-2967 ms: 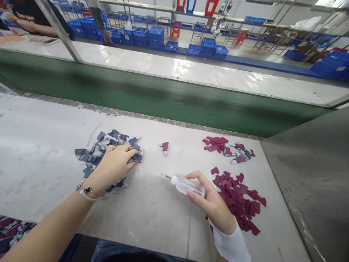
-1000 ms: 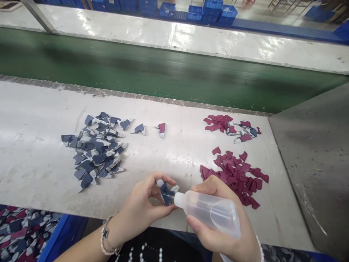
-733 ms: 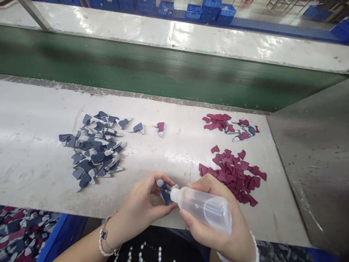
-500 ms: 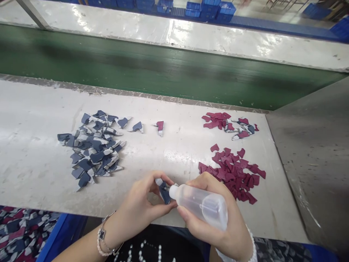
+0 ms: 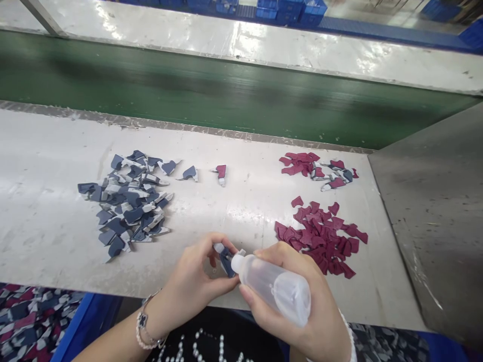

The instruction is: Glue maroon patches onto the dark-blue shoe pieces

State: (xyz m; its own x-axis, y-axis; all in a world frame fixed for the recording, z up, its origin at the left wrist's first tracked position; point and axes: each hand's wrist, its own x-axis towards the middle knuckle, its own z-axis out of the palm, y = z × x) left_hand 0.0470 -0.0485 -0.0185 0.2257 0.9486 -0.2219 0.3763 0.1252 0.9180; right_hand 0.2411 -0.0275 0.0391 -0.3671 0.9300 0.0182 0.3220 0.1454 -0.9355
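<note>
Between the thumb and fingers of my left hand (image 5: 196, 274) is a small navy-and-grey moulded piece (image 5: 225, 262). My right hand (image 5: 302, 306) is wrapped round a translucent squeeze bottle (image 5: 277, 289) with clear liquid inside. The bottle lies tilted, its white cap end (image 5: 237, 262) at the navy piece; whether the tip touches it I cannot tell. To the left spreads a pile of similar navy-and-grey pieces (image 5: 132, 213). Loose maroon pieces (image 5: 320, 234) lie in a heap beyond my right hand.
A maroon-and-grey piece (image 5: 221, 173) lies alone mid-table. At the back right are more maroon pieces (image 5: 300, 163) beside several joined ones (image 5: 335, 176). A green belt (image 5: 226, 90) runs behind the table; a metal panel (image 5: 433, 211) bounds the right. A blue bin (image 5: 75, 322) of pieces stands lower left.
The bottle and both hands have shifted very slightly to the left in the picture. The bottle's cap end stays at the navy piece, and the piles are unchanged.
</note>
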